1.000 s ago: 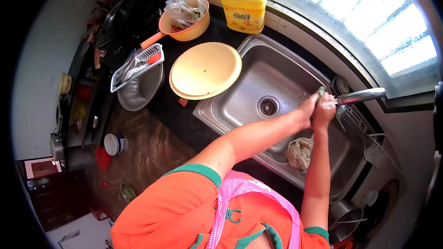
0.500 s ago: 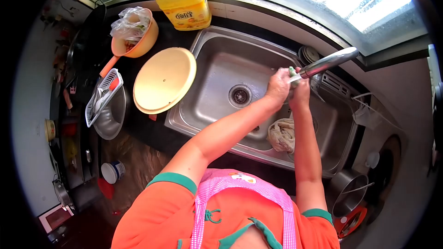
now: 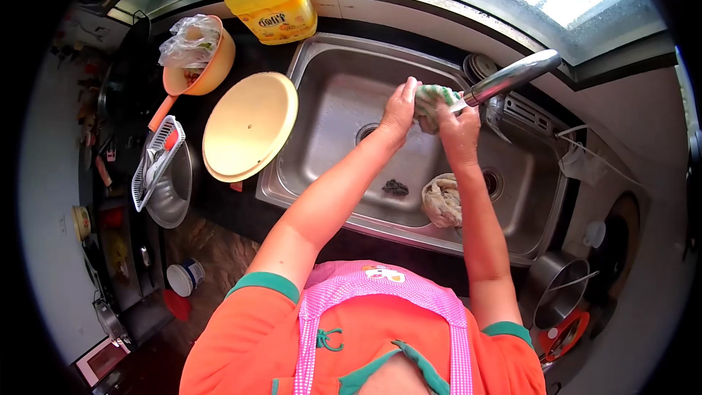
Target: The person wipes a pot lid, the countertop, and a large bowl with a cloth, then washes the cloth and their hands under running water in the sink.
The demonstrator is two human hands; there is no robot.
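Note:
A green-and-white striped cloth (image 3: 434, 95) is stretched between my hands over the double sink (image 3: 333, 80). My left hand (image 3: 399, 111) grips its left side, fingers pointing up toward the window. My right hand (image 3: 459, 132) holds the cloth's right side, directly below the mouth of the silver tap (image 3: 515, 77). Water runs from the tap onto the cloth and my right hand. Nearer to me in the sink lie a crumpled pale cloth (image 3: 442, 200), partly covered by my right forearm, and a dark scouring pad (image 3: 395, 188).
On the counter left of the sink are a round cream lid (image 3: 250, 126), a handled orange basin (image 3: 212, 66) with a plastic bag, and a white cutlery basket (image 3: 159, 161). A yellow detergent jug (image 3: 272, 4) stands behind. A metal pot (image 3: 559, 296) is at the right.
My hands have moved apart, the left one shifting left, and the bunched cloth is now spread between them. The view has shifted slightly, and the scouring pad now shows fully.

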